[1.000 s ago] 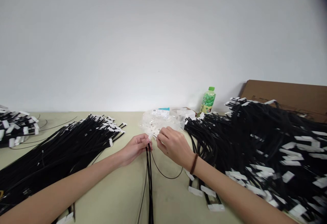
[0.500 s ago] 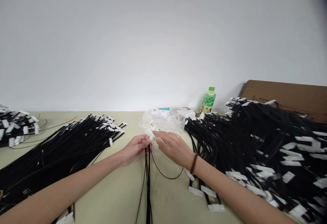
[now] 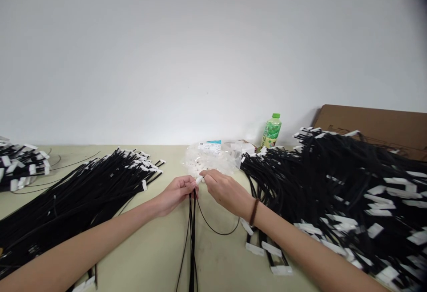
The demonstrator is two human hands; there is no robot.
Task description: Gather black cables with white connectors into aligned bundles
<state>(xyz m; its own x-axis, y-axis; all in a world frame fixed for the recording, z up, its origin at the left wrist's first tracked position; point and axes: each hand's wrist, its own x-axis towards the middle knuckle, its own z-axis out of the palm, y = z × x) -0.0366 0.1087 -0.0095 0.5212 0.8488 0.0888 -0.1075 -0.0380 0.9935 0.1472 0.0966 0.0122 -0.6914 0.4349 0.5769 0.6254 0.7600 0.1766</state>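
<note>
My left hand [image 3: 182,188] is closed around a small white connector [image 3: 199,179], with its fingertips at the connector's lower left end. Several black cables [image 3: 192,238] hang from it toward the front edge. Close against the connector's right end, my right hand [image 3: 223,188] pinches what looks like the end of a thin black wire [image 3: 222,233]. That wire loops down from the connector and back up beneath my right wrist. The fingers hide its tip. Just behind both hands lies a clear plastic bag [image 3: 213,158] of small white parts with a label.
A pile of black cables with white connectors [image 3: 83,194] spreads on the left, and a bigger cable pile [image 3: 320,185] covers the right. Farther left is another cluster of white connectors [image 3: 25,167]. A green bottle [image 3: 271,132] and a cardboard sheet [image 3: 373,125] stand near the wall.
My right hand's fingers have curled in slightly at the connector, showing more of its white body. My left hand stays in place.
</note>
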